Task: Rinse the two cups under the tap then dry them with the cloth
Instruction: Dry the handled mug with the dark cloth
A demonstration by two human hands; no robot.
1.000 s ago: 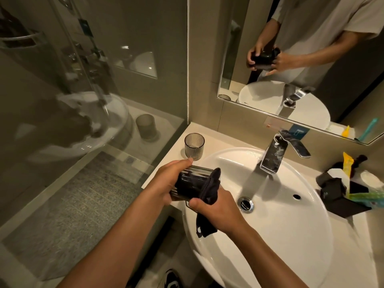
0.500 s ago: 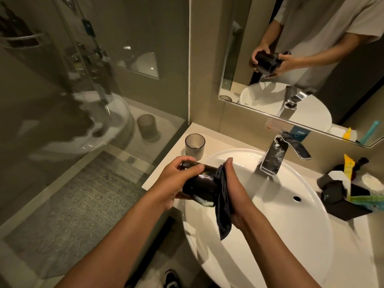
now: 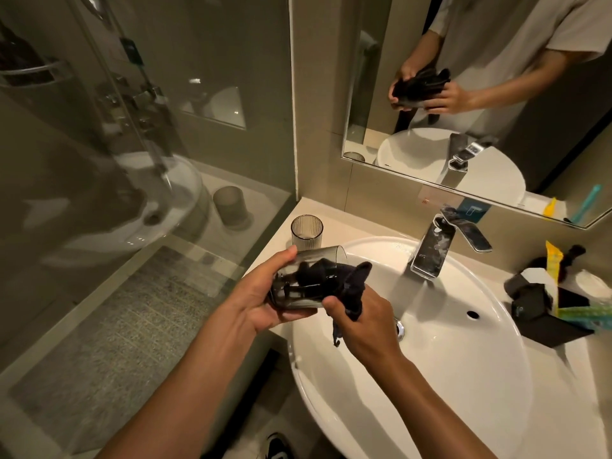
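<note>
Nearest the camera, the right hand (image 3: 361, 323) is clenched around a bunch of dark cloth (image 3: 351, 286), thumb and fingers pinching it at the mouth of a smoky glass cup (image 3: 306, 279). Part of the cloth is stuffed inside the cup, and a tail hangs below the hand over the white basin (image 3: 463, 359). At about nine o'clock from the right hand, the left hand (image 3: 265, 299) grasps the cup from beneath and behind, thumb lying along its upper side. The cup is tipped on its side, its mouth pointing toward two o'clock, above the basin's left rim.

Just beyond it, at twelve o'clock, a second ribbed cup (image 3: 306, 231) stands upright on the pale counter (image 3: 334, 223), apart from the held cup. At two o'clock from the hands the chrome tap (image 3: 440, 250) rises behind the basin; whether water runs from it is hard to judge in this light. Far right, at three o'clock, a black holder (image 3: 536, 306) with coloured packets sits on the counter. Farthest back, the mirror (image 3: 496, 94) reflects both hands on cup and cloth.
</note>
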